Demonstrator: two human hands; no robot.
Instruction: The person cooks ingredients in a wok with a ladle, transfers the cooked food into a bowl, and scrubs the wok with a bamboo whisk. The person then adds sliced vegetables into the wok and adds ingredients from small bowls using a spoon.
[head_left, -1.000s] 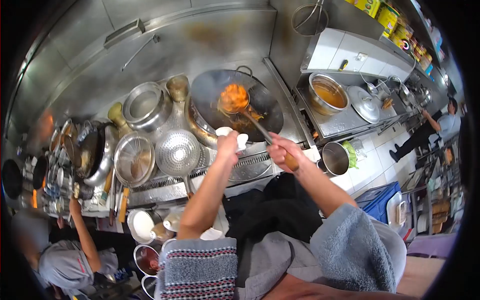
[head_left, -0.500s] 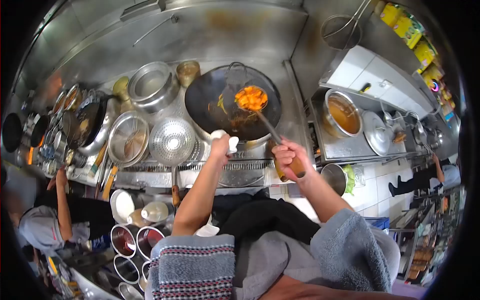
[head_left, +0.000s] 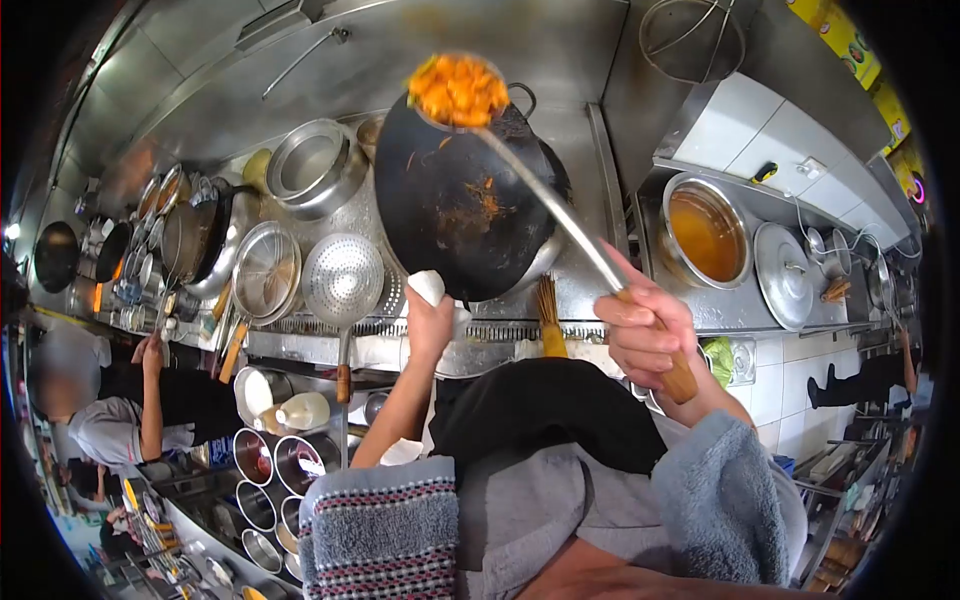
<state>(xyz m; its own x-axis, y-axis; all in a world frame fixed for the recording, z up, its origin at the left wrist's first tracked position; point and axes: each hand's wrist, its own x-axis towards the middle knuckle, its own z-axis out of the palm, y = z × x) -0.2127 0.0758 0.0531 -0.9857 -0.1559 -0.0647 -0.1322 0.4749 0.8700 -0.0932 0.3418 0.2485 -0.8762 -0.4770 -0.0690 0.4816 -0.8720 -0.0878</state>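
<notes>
My right hand (head_left: 648,335) is closed round the wooden handle of a long ladle (head_left: 548,200). Its bowl, heaped with glossy orange food pieces (head_left: 457,90), is raised over the wok's far side. The black wok (head_left: 425,225) leans on the stove, with brown residue and a few orange bits inside. At its near-left rim, my left hand (head_left: 430,328) is closed on a folded white cloth (head_left: 427,287). The cloth touches the wok's edge; whether a handle lies under it is hidden.
A perforated strainer (head_left: 343,278) and steel bowls (head_left: 266,272) stand left of the wok. A bamboo brush (head_left: 550,315) is at the stove front. On the right sit a pot of amber liquid (head_left: 708,235) and a lidded pot (head_left: 783,275). A co-worker (head_left: 120,425) stands far left.
The ladle of orange food has risen up and away from the wok's middle. My right hand has moved right. The wok has tilted, with the cloth-holding left hand slightly lower.
</notes>
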